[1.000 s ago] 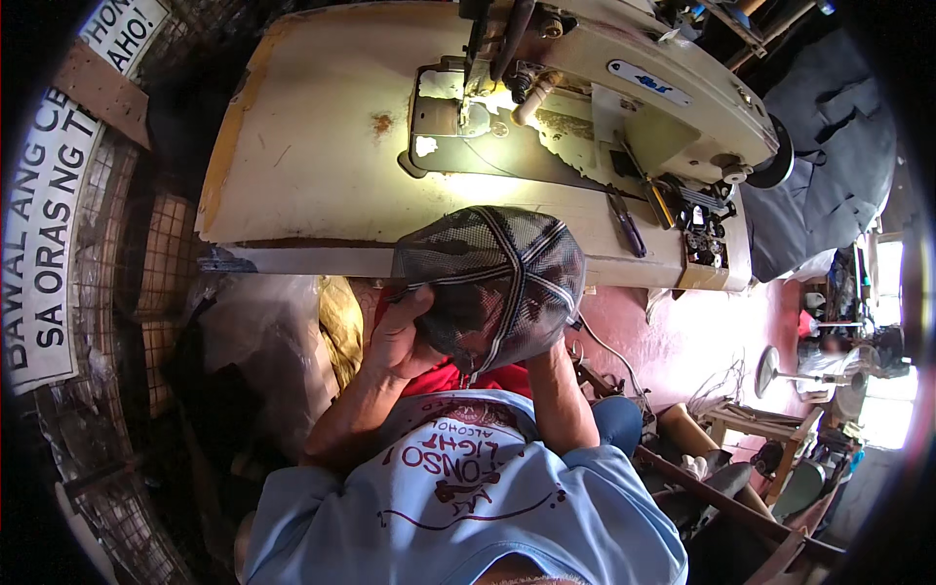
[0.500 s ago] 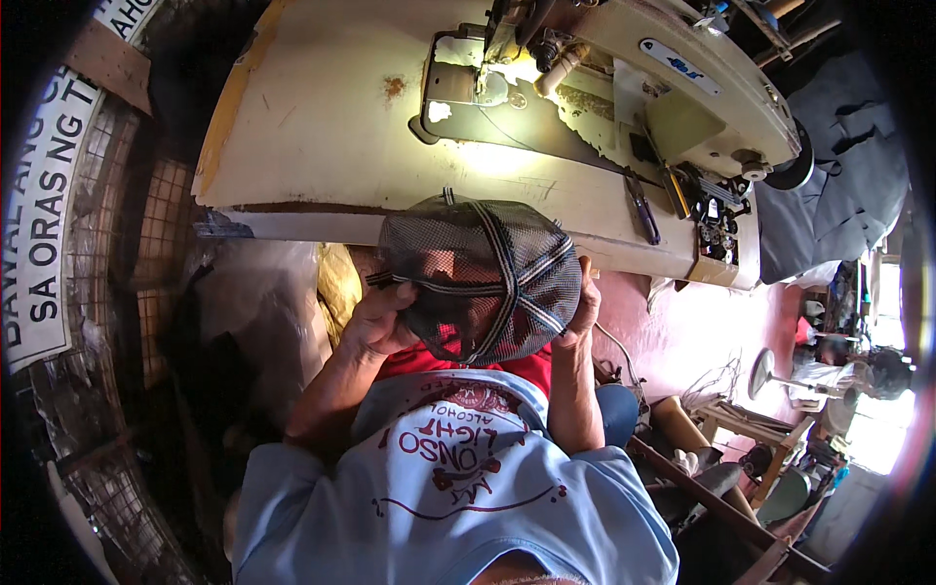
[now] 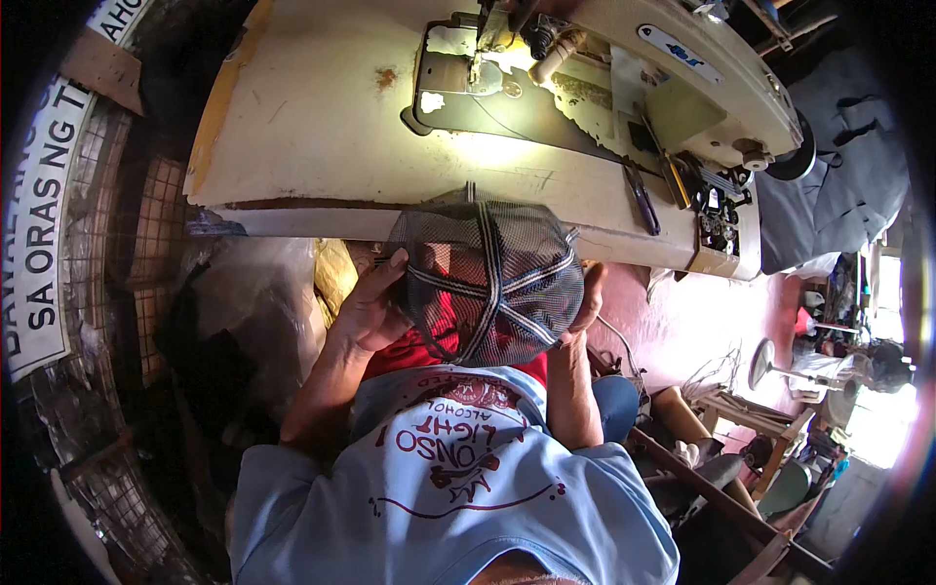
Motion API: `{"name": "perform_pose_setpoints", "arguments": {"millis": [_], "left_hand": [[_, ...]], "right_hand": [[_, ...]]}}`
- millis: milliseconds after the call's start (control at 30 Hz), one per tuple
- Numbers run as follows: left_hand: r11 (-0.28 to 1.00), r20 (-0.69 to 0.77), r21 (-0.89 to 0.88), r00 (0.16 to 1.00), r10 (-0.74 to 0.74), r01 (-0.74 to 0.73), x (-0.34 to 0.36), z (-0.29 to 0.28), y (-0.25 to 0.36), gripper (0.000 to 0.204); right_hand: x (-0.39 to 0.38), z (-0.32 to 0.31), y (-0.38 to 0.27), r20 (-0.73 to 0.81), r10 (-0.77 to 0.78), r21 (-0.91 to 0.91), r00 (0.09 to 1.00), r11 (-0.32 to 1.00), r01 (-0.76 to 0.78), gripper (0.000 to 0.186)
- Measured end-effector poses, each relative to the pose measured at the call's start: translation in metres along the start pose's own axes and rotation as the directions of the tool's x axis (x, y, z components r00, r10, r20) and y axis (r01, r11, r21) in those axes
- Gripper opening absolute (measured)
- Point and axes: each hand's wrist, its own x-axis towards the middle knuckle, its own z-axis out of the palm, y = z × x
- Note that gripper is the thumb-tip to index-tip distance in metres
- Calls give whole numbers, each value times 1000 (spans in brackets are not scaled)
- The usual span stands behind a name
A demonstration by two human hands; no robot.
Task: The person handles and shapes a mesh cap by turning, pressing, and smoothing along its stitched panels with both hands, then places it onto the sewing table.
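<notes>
A domed mesh cap (image 3: 531, 258) of see-through dark netting is held up just in front of the table edge. Black-and-white striped bands run along its seams and meet near the crown. My left hand (image 3: 370, 310) grips its left rim, thumb upright against the mesh. On the opposite side my right hand (image 3: 588, 297) holds the rim, its fingers mostly hidden behind the netting. Beyond the cap stands a sewing machine (image 3: 673, 58), its lamp lighting the needle area.
The machine sits on a worn cream table (image 3: 302, 127). Pliers (image 3: 642, 200) and a yellow-handled tool (image 3: 675, 185) lie near its right front. Dark grey fabric (image 3: 829, 166) hangs at the right. A clear plastic bag (image 3: 263, 302) and wire grid (image 3: 161, 253) are at the left.
The cap has turned slightly in my hands, so the seam crossing sits further left. My left thumb has moved up along the rim. Both hands keep their hold.
</notes>
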Motion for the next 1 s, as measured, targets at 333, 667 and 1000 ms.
{"name": "perform_pose_setpoints", "arguments": {"millis": [333, 667, 1000], "left_hand": [[999, 291, -37, 957, 6, 5, 6, 16, 11, 56], [865, 329, 210, 866, 377, -456, 13, 30, -36, 75], [919, 289, -295, 893, 346, -261, -9, -12, 4, 51]], "right_hand": [[7, 57, 22, -51, 62, -98, 997, 993, -67, 58], [25, 74, 56, -95, -33, -464, 995, 886, -15, 69], [25, 65, 51, 21, 10, -340, 1000, 940, -3, 60]]}}
